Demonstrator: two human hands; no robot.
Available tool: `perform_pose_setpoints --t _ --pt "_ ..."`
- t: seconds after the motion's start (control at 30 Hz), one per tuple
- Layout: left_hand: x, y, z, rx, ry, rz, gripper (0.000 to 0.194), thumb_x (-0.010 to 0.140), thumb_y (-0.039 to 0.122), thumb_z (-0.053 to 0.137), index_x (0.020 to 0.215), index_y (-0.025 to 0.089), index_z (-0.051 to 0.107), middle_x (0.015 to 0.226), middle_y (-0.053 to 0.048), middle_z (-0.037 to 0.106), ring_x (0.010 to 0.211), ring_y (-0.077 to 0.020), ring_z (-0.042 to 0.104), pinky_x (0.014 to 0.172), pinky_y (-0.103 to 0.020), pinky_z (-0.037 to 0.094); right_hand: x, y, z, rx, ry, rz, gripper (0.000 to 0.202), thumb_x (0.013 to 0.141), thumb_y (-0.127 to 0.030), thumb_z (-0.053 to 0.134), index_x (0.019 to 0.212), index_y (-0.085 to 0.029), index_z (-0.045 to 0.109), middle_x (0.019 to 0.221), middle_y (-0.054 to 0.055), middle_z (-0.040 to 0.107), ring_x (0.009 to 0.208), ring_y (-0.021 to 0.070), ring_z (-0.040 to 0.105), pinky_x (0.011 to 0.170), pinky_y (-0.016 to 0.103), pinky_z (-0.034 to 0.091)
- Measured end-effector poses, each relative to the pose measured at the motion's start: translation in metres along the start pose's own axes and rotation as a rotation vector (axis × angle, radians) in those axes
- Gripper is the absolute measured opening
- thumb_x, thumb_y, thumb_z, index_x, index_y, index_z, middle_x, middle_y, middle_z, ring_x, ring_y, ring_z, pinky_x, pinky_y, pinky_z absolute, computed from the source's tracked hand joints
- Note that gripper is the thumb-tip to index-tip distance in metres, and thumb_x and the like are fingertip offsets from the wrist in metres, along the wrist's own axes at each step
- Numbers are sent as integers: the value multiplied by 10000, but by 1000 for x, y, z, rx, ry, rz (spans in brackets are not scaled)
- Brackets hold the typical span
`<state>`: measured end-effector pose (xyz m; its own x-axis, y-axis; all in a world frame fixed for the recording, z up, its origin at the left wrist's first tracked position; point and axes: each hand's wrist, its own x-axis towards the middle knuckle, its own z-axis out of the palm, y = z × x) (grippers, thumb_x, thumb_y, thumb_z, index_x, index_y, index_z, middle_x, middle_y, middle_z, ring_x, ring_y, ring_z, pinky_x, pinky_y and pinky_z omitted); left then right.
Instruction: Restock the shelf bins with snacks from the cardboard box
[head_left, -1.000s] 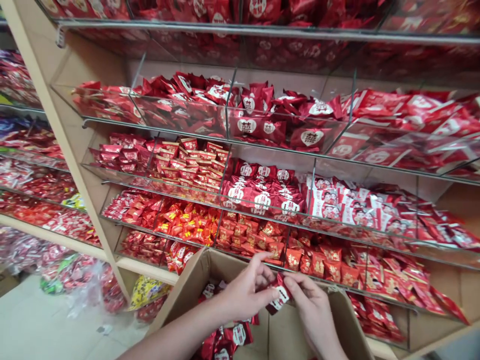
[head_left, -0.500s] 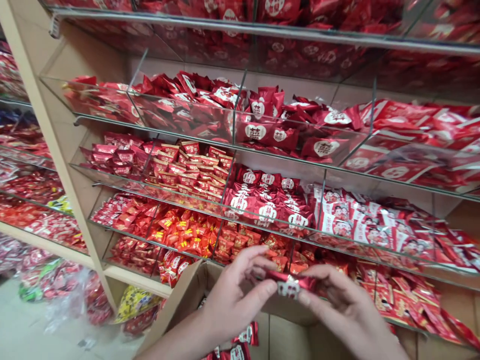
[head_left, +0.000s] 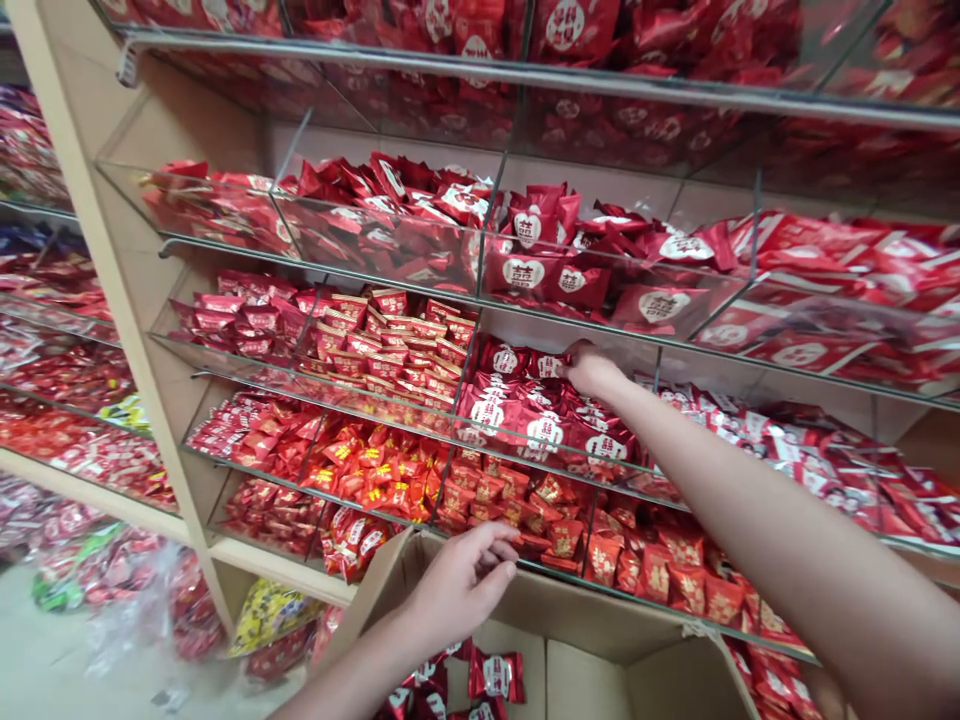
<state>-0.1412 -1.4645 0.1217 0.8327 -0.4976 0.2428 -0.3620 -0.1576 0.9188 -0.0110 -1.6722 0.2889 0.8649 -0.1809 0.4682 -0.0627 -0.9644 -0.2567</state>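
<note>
My right hand (head_left: 594, 370) reaches into a middle-shelf compartment, its fingers bent down around a red packet at the back row, mostly hidden by the hand. Just left of it lies a dark red packet (head_left: 546, 366) with a white printed patch. More red packets of this kind (head_left: 543, 432) stand in rows in front, behind a clear panel. My left hand (head_left: 469, 575) hovers over the cardboard box (head_left: 525, 600), fingers loosely curled, thumb apart, nothing visible in it. Inside the box lie several similar packets, one red packet (head_left: 496, 677) face up.
Clear dividers split the shelves into compartments of red wrapped packets: gold-striped ones (head_left: 390, 340) to the left, white-and-red ones (head_left: 750, 440) to the right, orange-red ones (head_left: 382, 465) below. A metal shelf edge (head_left: 480, 66) runs overhead. Bagged packets (head_left: 97, 560) lie on the floor.
Both hands held a red packet together over the box. Now they are apart: my right hand has gone up and forward into the shelf, while my left has stayed low over the box, empty.
</note>
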Motion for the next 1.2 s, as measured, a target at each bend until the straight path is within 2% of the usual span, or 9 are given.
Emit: perform_pose_setpoints --t 0.13,0.37,0.57,0.8,1.03,1.2 --pt "0 -6 2 2 -33 15 204 783 226 481 971 177 545 834 -36 613 759 -144 569 682 -244 452 12 -3 10 -77 -52 32 304 681 -197 606 959 -78 581 929 193 631 822 266 596 633 313 429" --pt "1 -16 2 117 -63 16 207 797 258 465 938 169 586 791 -32 631 719 -140 579 659 -226 444 16 -10 12 -202 -126 50 362 677 -153 601 1030 -77 570 974 204 625 873 261 596 686 312 444" --pt "0 -14 1 204 -138 31 213 793 246 456 911 160 611 771 -28 647 695 -128 584 642 -202 435 24 -5 4 -259 -178 -24 274 728 -167 550 990 -127 619 1078 126 609 981 239 561 800 283 426" --pt "-2 -17 5 264 -174 55 203 788 213 454 909 188 615 811 -8 659 714 -114 595 643 -173 429 25 -3 0 -261 -196 -61 281 728 -180 548 999 -151 614 1061 84 624 943 204 582 761 239 437" --pt "-2 -19 6 304 -200 62 208 770 194 465 911 180 616 816 -12 660 708 -112 593 639 -166 429 16 -7 -1 -257 -180 -55 350 715 -197 565 1056 -117 572 1090 123 603 970 224 565 742 254 437" --pt "-3 -18 8 321 -224 58 216 768 197 465 916 174 621 813 -23 665 712 -121 605 639 -174 434 17 -3 3 -241 -160 -70 291 752 -206 522 1029 -142 586 1065 95 620 940 203 577 754 247 431"
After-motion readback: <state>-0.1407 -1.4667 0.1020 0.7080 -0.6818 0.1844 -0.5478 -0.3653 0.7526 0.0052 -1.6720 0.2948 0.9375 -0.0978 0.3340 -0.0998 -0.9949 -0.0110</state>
